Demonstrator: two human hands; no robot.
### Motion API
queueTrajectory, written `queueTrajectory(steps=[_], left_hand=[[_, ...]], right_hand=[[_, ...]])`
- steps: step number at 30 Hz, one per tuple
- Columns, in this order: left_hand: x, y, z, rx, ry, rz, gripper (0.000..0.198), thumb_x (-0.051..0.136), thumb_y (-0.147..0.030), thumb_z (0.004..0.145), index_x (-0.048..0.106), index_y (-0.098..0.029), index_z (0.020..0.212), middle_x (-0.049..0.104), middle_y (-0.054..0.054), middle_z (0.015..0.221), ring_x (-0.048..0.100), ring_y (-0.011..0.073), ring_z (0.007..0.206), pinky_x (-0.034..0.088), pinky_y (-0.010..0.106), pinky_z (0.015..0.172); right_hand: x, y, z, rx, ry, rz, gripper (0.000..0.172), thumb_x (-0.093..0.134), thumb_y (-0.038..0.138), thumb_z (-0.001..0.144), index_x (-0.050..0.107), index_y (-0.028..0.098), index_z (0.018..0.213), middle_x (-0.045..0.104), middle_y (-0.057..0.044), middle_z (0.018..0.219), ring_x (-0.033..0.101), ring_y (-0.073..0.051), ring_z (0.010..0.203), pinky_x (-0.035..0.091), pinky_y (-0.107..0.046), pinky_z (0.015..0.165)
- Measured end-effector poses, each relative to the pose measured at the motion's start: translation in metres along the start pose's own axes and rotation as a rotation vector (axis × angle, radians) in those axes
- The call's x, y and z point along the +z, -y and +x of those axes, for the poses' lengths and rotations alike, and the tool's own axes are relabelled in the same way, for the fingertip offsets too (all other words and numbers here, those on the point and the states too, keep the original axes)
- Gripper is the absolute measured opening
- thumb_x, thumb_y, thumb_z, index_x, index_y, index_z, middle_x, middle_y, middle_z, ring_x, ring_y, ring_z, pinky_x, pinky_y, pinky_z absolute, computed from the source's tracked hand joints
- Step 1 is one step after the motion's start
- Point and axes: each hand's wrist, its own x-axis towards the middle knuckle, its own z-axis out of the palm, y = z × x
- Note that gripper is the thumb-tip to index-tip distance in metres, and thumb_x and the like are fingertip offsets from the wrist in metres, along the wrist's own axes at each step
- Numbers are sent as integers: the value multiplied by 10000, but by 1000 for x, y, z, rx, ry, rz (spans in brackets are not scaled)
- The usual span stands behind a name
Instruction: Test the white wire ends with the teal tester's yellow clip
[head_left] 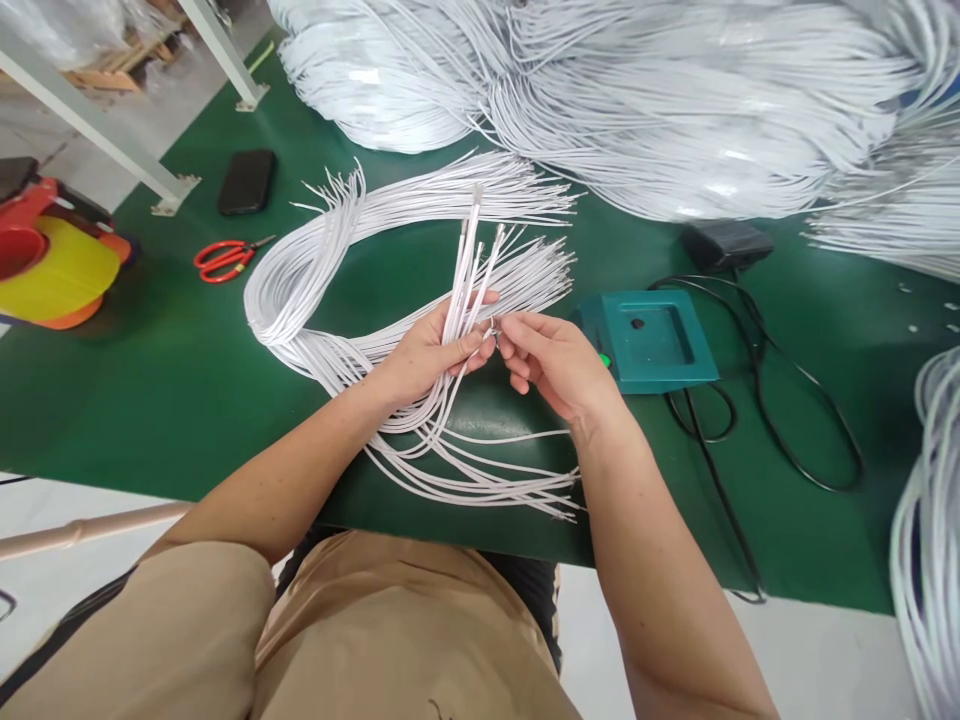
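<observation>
My left hand (424, 352) is closed around several white wires (466, 272), whose tips stick up above the fingers. Close beside it, my right hand (553, 362) pinches the end of one wire between thumb and fingertips; the exact tip is too small to make out. Under and behind the hands, a looped bundle of white wires (270, 285) lies on the green table, both its cut ends fanned to the right. More loose wires (480, 490) curve out below my left hand towards the front edge.
Red-handled scissors (223, 260) and a black phone (247, 181) lie at left, near a yellow tape roll (64, 268). Right of my hands sit a teal device (652, 340) and its black cable (806, 375). Large wire bundles (675, 120) fill the back; another coil (934, 500) hangs at right.
</observation>
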Motion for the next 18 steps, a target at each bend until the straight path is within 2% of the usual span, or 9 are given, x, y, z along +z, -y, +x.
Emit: queueTrajectory(steps=[6,9,11,13,15,16,18], left_hand=[[2,-2,0,-50,-14,-50,513,764,-376,786,561,-198,1222,578,-19,695,514,65,560,324,172,456],[2,-2,0,-72,-7,-84,514,777,-349,776,555,-195,1214,575,-27,679,514,62,550,325,165,453],[1,-3,0,-94,-1,-105,511,788,-327,764,558,-188,1199,566,-34,665,509,58,543,318,157,445],[1,-5,0,-126,-1,-124,510,803,-317,746,567,-171,1173,561,-34,661,504,54,539,311,152,439],[1,-7,0,-146,-5,-145,511,814,-315,731,574,-154,1153,565,-29,667,502,52,539,312,150,439],[2,-9,0,-148,-5,-152,510,816,-312,729,576,-151,1149,571,-25,674,506,52,543,315,151,442],[2,-10,0,-134,-5,-151,492,811,-311,737,580,-152,1141,591,-15,694,521,57,554,326,157,450]], right_hand=[[1,-1,0,8,18,39,285,817,404,682,676,166,753,580,35,652,370,-42,476,352,-182,393],[3,-4,0,-41,18,4,266,792,392,709,680,178,820,637,16,698,401,-53,487,353,-202,417],[5,-7,1,-160,-25,-98,218,765,370,741,670,189,816,641,7,719,487,-83,538,385,-222,451],[8,-11,3,-369,-134,-270,153,748,322,760,665,195,778,615,4,750,562,-114,642,441,-244,527],[10,-14,5,-560,-239,-422,124,740,296,773,668,197,753,591,-1,798,578,-123,720,478,-258,611],[9,-15,6,-601,-260,-460,134,729,310,790,669,197,751,587,-2,812,571,-119,726,486,-261,639],[7,-15,7,-563,-237,-435,218,663,402,856,675,197,783,597,-6,815,551,-106,686,491,-255,636]])
